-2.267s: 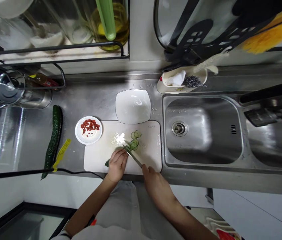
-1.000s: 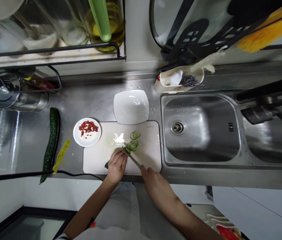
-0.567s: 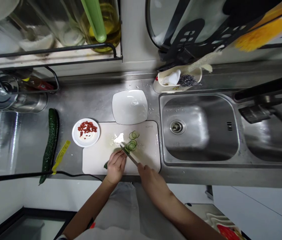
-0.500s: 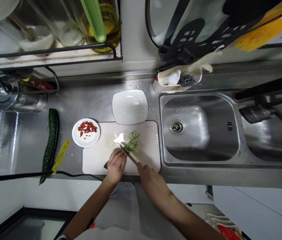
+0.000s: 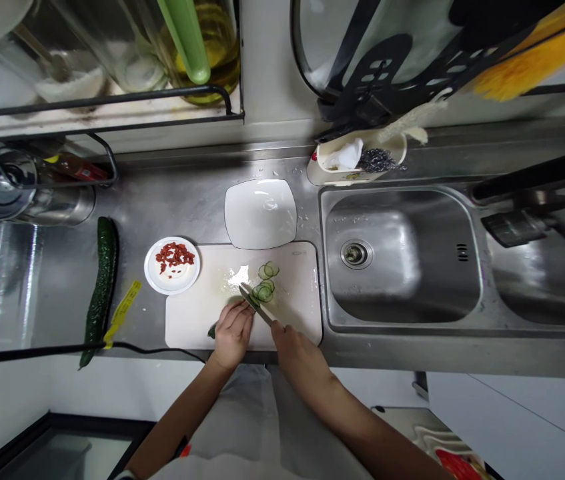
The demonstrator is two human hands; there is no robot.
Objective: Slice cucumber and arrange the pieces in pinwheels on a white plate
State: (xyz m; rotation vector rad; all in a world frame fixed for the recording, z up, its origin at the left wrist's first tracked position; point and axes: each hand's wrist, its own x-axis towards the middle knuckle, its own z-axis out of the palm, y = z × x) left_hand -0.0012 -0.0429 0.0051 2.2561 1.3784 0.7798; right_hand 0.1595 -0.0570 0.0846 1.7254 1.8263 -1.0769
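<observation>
My left hand (image 5: 233, 333) is closed over a cucumber piece (image 5: 211, 331), whose dark green end pokes out to the left; most of it is hidden under the fingers. In my right hand (image 5: 296, 352) is the handle of a knife (image 5: 257, 307). The blade points up and left, close beside my left fingertips at the cut end. Thin cucumber slices (image 5: 264, 289) lie just right of the blade, with a few more (image 5: 269, 269) a little farther back. All of this is on a white cutting board (image 5: 189, 323).
A white square dish (image 5: 261, 213) stands behind the board. A small plate of red dried berries (image 5: 173, 265) overlaps its left corner. Farther left lie a whole cucumber (image 5: 99, 290) and a yellow tag (image 5: 123, 312) near a black cable. At right is a steel sink (image 5: 402, 260).
My right hand and the knife have shifted slightly up and to the left. My left hand and the slices look unchanged.
</observation>
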